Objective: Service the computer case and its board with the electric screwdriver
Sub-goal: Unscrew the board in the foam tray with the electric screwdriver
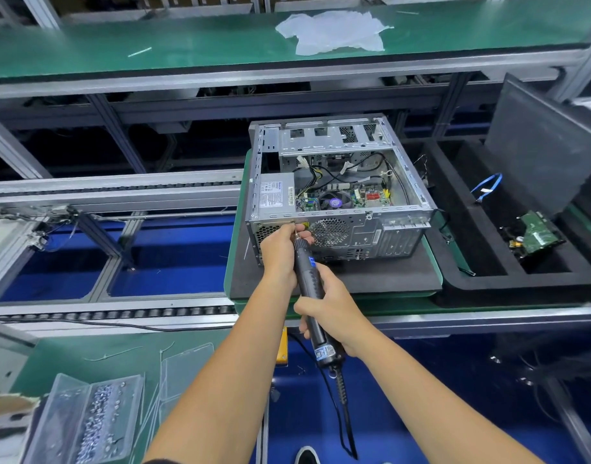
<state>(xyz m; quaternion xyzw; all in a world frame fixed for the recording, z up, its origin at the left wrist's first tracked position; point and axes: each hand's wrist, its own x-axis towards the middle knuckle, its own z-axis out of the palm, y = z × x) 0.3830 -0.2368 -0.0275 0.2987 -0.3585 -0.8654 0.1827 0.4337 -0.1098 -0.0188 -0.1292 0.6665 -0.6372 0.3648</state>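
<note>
While the open computer case (341,192) sits on a dark foam pad (381,279) atop a green-edged pallet (232,262) on the conveyor line, both of the person's hands are at its near rear panel. The right hand (330,308) is wrapped around the black barrel of the electric screwdriver (309,289), fingers curled round the grip, with the tool angled up and away so that its tip meets the rear panel near the upper left corner, just beside the round fan grille (329,232). The left hand (280,249) pinches the front end of the screwdriver near the bit, thumb and fingertips closed on it right at the panel; the screw itself is too small to make out. The screwdriver's cable (344,413) hangs from its back end down toward the floor. Inside the case the board (364,197) lies flat at the bottom, with a CPU fan (334,202), a silver power supply (275,195) on the left and loose black wires above. To the right, a black foam tray (481,283) holds a blue cable (486,189) in 1 compartment and a green circuit board (538,234) in another. At the lower left, a clear plastic bin (93,420) holds many small screws, and a crumpled white plastic sheet (332,31) lies on the far green shelf.
</note>
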